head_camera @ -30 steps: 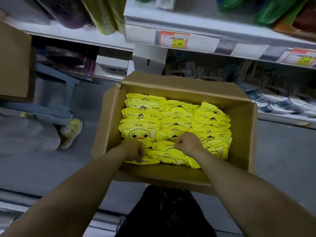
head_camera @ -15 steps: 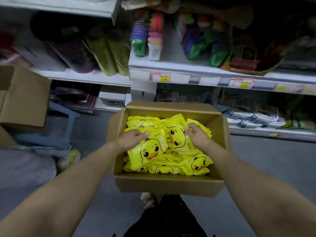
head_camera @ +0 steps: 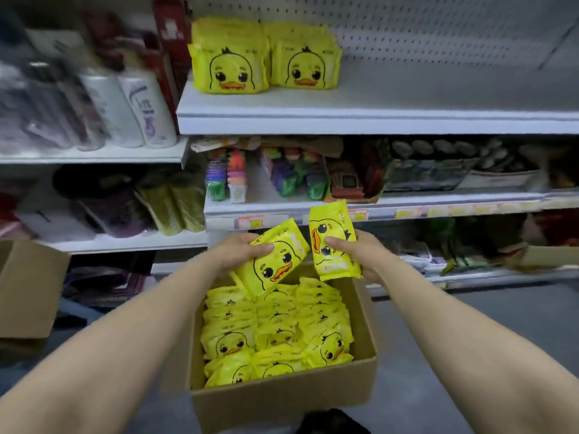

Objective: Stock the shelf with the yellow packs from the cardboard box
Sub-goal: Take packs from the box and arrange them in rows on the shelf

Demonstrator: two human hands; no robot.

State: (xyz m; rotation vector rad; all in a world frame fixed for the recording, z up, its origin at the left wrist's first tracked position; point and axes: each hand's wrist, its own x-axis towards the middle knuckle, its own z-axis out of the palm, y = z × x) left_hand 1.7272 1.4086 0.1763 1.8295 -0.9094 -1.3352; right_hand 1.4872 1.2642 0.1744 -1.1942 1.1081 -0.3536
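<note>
Holding a tilted pack (head_camera: pixel 272 257), left hand (head_camera: pixel 242 250) grip curled round it, and an upright pack (head_camera: pixel 333 242), right hand (head_camera: pixel 360 255) grip pinching it, just above the cardboard box (head_camera: pixel 282 399); shelf (head_camera: pixel 376 120) high above the box, along the upright pack's long axis, right hand likely nearer.

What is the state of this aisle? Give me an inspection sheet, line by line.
Surface: white shelf, with two stacks of shelf packs at its left end.
Job's things: open box, with box packs in rows inside.
Clutter: second box at the left.
Grippers: left hand grips left pack; right hand grips right pack; both are above the box.
Cables: nothing seen.
Surroundings: pegboard, bottles, lower shelves of mixed goods.
</note>
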